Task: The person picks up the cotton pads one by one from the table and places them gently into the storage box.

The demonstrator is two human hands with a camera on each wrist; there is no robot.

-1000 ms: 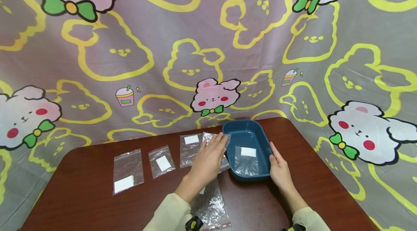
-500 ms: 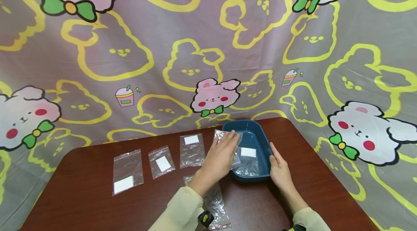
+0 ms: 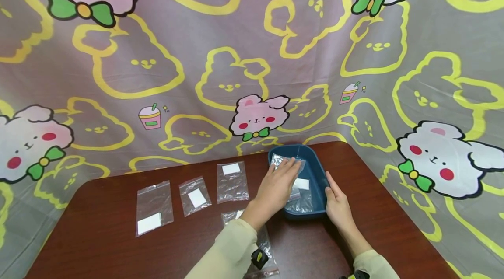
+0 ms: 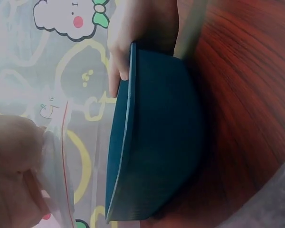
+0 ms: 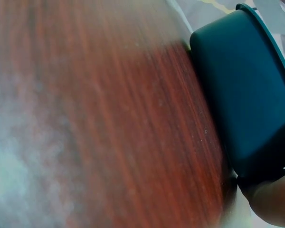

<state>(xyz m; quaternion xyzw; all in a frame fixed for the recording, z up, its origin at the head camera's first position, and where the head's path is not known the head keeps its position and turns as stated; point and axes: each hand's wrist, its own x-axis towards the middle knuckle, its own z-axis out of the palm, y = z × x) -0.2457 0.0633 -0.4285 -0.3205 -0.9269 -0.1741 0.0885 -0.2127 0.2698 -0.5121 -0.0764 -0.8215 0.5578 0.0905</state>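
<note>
My left hand (image 3: 275, 185) is over the left part of the blue plastic tub (image 3: 316, 169), holding a clear zip-lock bag (image 3: 278, 159) by its edge. The left wrist view shows that bag's red seal line (image 4: 64, 142) beside the fingers, above the tub's rim. Another zip-lock bag (image 3: 305, 203) with a white card lies inside the tub, partly covered by the held bag and hand. My right hand (image 3: 338, 204) grips the tub's right side, fingers along the outer wall and rim. Its thumb side is mostly hidden in the right wrist view.
Three zip-lock bags with white cards lie in a row on the brown table (image 3: 106, 209): a left bag (image 3: 155, 198), a small bag (image 3: 193, 183) and a third bag (image 3: 232, 189). Under my left forearm lies a larger bag (image 3: 264, 244). A patterned curtain (image 3: 189, 73) surrounds the table.
My left hand has moved right with the held zip-lock bag, from the tub's left edge to over its inside. The right hand stays on the tub, which keeps its place.
</note>
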